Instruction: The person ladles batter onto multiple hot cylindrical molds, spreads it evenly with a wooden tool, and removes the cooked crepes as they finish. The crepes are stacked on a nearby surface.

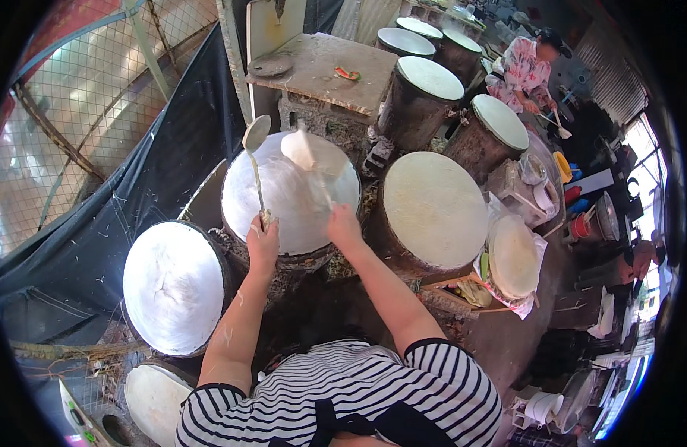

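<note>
In front of me a round, drum-mounted griddle (243,195) has a thin whitish layer with swirl marks on its top. My left hand (263,244) is closed around the handle of a metal ladle (257,134), whose bowl stands up near the griddle's far left edge. Above the griddle's near right part, my right hand (345,229) is closed on the handle of a pale paddle (300,151). Motion smears this tool, so its exact shape and whether it touches the surface cannot be made out.
Left stands a white-coated griddle (172,289); right, a cream-topped one (435,211). Beyond that lies a stack of thin flatbreads (513,257) on plastic. More round griddles (430,77) extend to the back, where another person (524,71) works. A stone-like slab (321,68) stands behind.
</note>
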Demonstrator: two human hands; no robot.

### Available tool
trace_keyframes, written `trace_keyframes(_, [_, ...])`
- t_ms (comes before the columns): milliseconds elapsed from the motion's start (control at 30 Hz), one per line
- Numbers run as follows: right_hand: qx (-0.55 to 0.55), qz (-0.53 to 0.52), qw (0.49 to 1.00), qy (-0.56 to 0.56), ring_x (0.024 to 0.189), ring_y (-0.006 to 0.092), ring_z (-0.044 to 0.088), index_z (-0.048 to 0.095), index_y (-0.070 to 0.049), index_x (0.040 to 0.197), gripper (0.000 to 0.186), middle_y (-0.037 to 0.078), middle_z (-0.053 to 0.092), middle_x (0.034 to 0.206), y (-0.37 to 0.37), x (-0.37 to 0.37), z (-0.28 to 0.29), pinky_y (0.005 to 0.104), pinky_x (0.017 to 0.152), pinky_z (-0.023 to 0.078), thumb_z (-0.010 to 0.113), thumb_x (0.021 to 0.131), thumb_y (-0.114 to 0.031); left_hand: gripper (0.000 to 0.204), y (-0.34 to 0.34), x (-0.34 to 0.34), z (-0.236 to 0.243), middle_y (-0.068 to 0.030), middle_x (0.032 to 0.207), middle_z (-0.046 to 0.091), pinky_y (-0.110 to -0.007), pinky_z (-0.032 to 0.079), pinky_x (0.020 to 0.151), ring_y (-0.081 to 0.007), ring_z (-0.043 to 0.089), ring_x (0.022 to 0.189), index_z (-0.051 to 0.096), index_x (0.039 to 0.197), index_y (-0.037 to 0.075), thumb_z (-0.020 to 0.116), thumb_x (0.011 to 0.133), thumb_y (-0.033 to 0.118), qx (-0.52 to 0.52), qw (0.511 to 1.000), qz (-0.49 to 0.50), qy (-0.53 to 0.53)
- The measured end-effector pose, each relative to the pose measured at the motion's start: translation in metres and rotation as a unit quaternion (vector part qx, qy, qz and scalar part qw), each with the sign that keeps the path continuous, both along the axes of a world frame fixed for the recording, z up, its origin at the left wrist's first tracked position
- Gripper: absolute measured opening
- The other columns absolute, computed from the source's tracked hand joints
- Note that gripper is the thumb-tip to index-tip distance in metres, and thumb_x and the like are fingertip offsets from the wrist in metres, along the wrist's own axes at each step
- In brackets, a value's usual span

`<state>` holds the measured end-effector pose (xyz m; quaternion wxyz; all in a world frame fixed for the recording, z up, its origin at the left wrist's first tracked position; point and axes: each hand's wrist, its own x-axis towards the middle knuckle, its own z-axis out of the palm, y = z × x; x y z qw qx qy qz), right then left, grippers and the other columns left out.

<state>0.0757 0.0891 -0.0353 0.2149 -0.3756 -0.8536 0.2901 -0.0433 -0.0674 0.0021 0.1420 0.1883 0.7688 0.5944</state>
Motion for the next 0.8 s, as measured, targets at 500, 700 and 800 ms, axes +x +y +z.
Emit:
trace_keyframes(500, [-0.016, -0.036, 0.996, -0.076, 0.087, 0.0415, 0.056, 0.051, 0.002, 0.106, 0.025, 0.023, 0.049, 0.104, -0.035, -0.010, 0.024, 0.0461, 0.074, 0.047, 0.049, 0.082, -0.005, 0.024, -0.030, 0.007, -0.003, 0.0015, 0.063, 0.048, -0.023, 0.035, 0.043, -0.0070, 0.043, 0.047, 0.055, 0.101, -0.002, 0.059, 0.084, 0.014, 0.067, 0.997, 0.000, -0.044])
trace_keyframes(700, [0.017, 0.038, 0.998, -0.049, 0.088, 0.0403, 0.056, 0.052, 0.003, 0.103, 0.022, 0.023, 0.048, 0.104, -0.048, -0.047, -0.006, 0.0451, 0.076, 0.047, 0.047, 0.081, -0.002, 0.019, -0.033, 0.009, 0.002, 0.0009, 0.059, 0.048, -0.024, 0.036, 0.042, -0.0069, 0.044, 0.045, 0.055, 0.096, -0.002, 0.058, 0.084, 0.013, 0.059, 0.997, 0.011, -0.041])
trace_keyframes(800, [0.037, 0.034, 0.999, -0.012, 0.090, 0.0400, 0.055, 0.053, 0.002, 0.100, 0.021, 0.022, 0.049, 0.102, -0.026, -0.048, -0.014, 0.0455, 0.077, 0.046, 0.046, 0.081, -0.002, 0.017, -0.042, 0.012, 0.017, 0.0004, 0.059, 0.048, -0.023, 0.035, 0.042, -0.0071, 0.044, 0.045, 0.056, 0.094, -0.002, 0.058, 0.084, 0.012, 0.065, 0.997, 0.031, -0.042])
